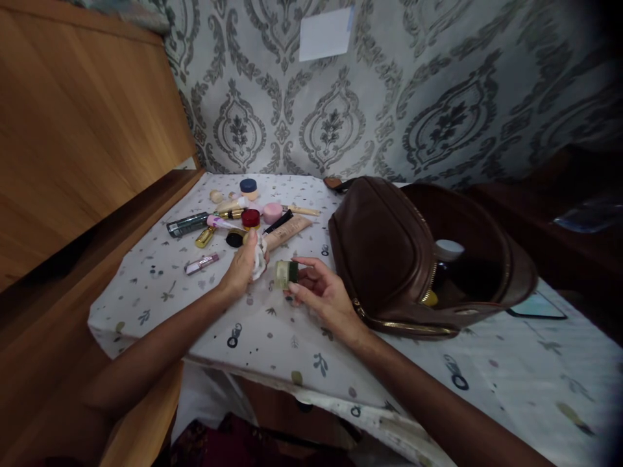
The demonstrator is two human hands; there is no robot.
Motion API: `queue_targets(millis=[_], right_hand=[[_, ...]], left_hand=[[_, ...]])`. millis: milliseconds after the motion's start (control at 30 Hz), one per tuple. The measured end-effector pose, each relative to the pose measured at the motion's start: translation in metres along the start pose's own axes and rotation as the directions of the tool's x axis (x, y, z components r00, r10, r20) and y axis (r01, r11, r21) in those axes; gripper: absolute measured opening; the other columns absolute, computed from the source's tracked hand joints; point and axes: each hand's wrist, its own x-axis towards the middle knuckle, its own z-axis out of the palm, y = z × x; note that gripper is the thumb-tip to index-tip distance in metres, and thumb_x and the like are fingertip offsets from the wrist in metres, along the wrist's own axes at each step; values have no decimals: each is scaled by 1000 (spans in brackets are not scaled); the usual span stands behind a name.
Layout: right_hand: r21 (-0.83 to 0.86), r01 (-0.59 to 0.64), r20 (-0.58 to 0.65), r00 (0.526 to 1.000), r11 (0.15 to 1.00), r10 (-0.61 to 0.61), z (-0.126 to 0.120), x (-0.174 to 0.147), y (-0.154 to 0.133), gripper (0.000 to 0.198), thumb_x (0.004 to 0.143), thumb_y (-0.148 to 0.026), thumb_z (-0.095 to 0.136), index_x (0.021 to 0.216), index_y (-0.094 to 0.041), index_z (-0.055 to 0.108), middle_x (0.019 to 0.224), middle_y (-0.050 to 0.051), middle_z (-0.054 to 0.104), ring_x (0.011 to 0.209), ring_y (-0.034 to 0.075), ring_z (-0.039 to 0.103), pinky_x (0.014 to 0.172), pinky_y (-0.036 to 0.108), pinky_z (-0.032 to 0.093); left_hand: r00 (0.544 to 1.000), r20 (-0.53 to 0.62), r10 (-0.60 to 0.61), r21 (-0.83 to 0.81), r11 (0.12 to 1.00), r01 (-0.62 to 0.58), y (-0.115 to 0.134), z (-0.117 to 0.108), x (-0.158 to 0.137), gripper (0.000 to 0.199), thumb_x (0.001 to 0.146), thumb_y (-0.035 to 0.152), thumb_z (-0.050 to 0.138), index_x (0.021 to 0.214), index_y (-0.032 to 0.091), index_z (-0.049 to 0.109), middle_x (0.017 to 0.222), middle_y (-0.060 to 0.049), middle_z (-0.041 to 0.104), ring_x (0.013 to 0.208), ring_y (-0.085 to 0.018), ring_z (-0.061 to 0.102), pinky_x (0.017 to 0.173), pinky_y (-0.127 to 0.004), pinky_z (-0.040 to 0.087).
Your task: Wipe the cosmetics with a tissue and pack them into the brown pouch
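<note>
My right hand point(321, 292) grips a small glass jar point(283, 275) by its dark green lid, tilted on its side just above the table. Close by on the left, my left hand point(242, 264) is closed on a crumpled white tissue point(259, 258). Beyond the tissue lie a beige squeeze tube point(289, 231) and a slim black tube point(279, 222). A red-lidded jar point(250, 218), a pink round jar point(272, 213) and a black round lid point(235, 238) sit near my left fingers.
A brown leather bag point(379, 253) stands unzipped at right, with a white-capped bottle point(448, 251) inside. A phone point(538, 305) lies behind it. Further left are a lip gloss point(202, 263), a dark green tube point(187, 224) and a blue-lidded jar point(248, 189). A wooden cabinet point(87, 117) borders the left.
</note>
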Motion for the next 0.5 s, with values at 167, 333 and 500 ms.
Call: queue_targets(millis=[167,333,500], right_hand=[[5,7,-25,1000,1000,-7,0,-1,-1,51,71,-39,79,114,-25,54,89,1,62,71,14,60,58,27,50],[-8,2,-35,999,1000,-2,1,2,1,50,70,-38,80,112,-26,55,91,1,62,71,14,60,61,30,53],[-35,2,-63,998,999,-5,-3,6,8,49,71,-37,78,111,-25,54,82,-2,60,64,13,57,59,30,51]], left_hand=[[998,-21,-62,-84,995,60,2,0,1,18,80,37,49,75,20,50,58,4,41,41,-7,32,35,-16,16],[988,60,142,31,989,-144,0,-2,-8,23,79,21,46,100,22,56,88,1,57,72,-13,56,55,-19,46],[803,273,529,279,755,-593,-2,2,-17,33,96,30,41,120,17,59,122,-11,63,118,-23,55,106,-37,42]])
